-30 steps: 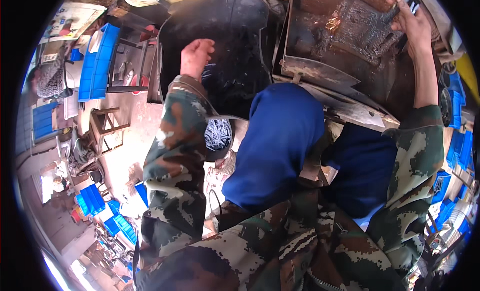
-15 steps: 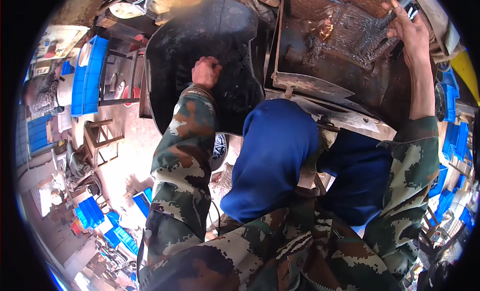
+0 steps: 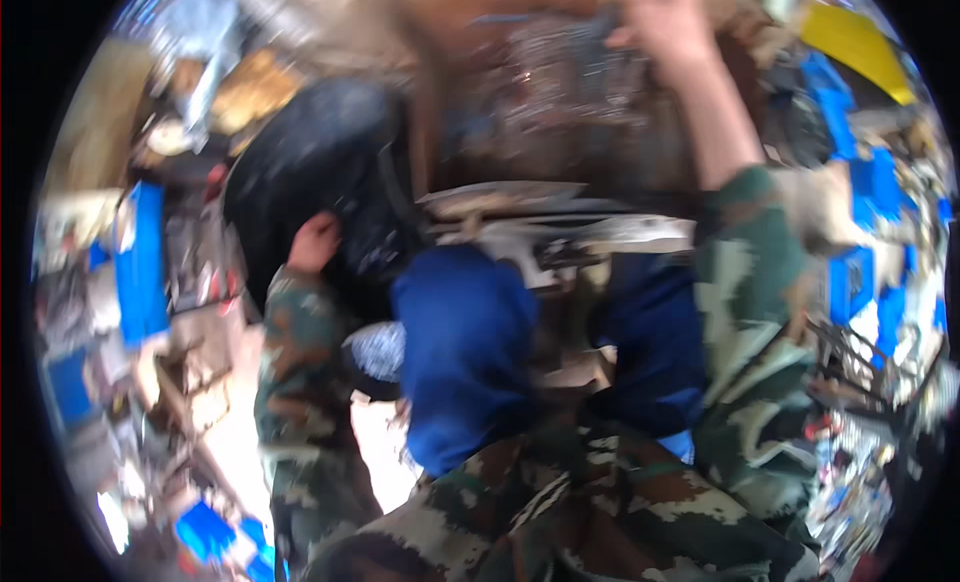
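Observation:
My left hand [image 3: 316, 242] is over the large black tub [image 3: 340, 107] at the left, its fingers curled in. Motion blur and the dark inside hide whatever it may be holding. Small dark shiny pieces [image 3: 375, 257] lie in the tub beside it. At the top edge my right hand [image 3: 668, 27] reaches over the far right part of a brown metal tray [image 3: 430, 112]. Its fingers are smeared and partly cut off, so its grip cannot be made out. Close to its fingertips, a dark, wet-looking lump [image 3: 570, 72] lies in the tray.
My knees in blue trousers [image 3: 465, 352] sit close against the tray's front. Blue plastic bins [image 3: 140, 267] stand at the left, with more blue bins [image 3: 850, 282] at the right. A wooden stool [image 3: 200, 382] is on the floor at left. A yellow object [image 3: 860, 47] is at upper right.
The whole view has swung, shifting the tub, tray and both hands leftward in the picture and blurring it. My left hand now appears nearer the tub's left side.

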A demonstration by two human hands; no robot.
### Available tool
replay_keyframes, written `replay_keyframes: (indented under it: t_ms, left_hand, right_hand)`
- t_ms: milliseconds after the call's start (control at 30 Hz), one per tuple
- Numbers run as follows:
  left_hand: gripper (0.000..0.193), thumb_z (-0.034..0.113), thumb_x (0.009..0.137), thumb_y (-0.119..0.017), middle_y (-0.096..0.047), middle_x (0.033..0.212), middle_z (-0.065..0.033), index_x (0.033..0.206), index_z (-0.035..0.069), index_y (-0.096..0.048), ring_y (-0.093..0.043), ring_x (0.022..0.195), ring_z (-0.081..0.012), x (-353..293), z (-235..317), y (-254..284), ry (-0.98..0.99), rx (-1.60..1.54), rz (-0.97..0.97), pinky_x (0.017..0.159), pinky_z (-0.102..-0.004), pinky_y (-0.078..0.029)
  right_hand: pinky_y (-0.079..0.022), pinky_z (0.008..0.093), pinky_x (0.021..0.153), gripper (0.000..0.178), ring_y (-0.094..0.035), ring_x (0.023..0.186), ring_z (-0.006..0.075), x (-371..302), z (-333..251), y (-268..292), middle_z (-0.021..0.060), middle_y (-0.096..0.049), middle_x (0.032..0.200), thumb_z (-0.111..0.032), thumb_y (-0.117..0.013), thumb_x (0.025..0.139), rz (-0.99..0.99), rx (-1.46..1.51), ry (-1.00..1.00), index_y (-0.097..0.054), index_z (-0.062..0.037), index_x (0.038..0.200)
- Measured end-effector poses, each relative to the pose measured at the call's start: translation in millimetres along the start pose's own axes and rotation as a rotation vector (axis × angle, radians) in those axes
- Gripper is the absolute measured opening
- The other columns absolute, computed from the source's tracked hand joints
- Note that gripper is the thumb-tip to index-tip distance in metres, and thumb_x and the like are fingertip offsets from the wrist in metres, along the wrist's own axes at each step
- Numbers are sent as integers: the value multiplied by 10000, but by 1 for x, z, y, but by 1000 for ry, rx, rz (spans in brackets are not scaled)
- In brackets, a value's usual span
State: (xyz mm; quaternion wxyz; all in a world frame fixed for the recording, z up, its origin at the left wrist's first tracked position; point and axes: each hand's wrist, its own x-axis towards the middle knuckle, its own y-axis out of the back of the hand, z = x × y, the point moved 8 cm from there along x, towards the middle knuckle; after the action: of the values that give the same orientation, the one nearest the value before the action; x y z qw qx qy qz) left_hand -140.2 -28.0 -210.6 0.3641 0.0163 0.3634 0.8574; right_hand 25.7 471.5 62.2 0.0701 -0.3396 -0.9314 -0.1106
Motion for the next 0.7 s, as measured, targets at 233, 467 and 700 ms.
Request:
replay_keyframes:
  t_ms: [233,467,700]
  left_hand:
    - [90,125,943,-595,-539,801,-14,1018,124,-545,-515,630,-113,-49,152,-14,75,-1054,27,594,-268,-447]
    - [208,106,904,-607,-502,835,-3,1072,150,-492,-447,667,-109,-47,363,-11,-235,-1277,-120,595,-289,-365]
    - [100,121,945,-518,-387,734,10,1028,114,-462,-366,575,-99,11,511,-39,-535,-1359,-356,545,-264,-320]
  right_hand:
    - [-492,324,444,223,-559,493,160,-14,3,3,83,-635,767,-213,-683,930,2,-22,-13,-579,-21,979]
    - [-495,307,468,314,-580,514,135,-16,-9,0,87,-677,921,-233,-629,953,-12,-113,-40,-600,-16,1179]
    - [-500,357,479,263,-582,497,196,-16,-4,11,108,-622,739,-243,-656,941,26,-139,-23,-566,-22,1050]
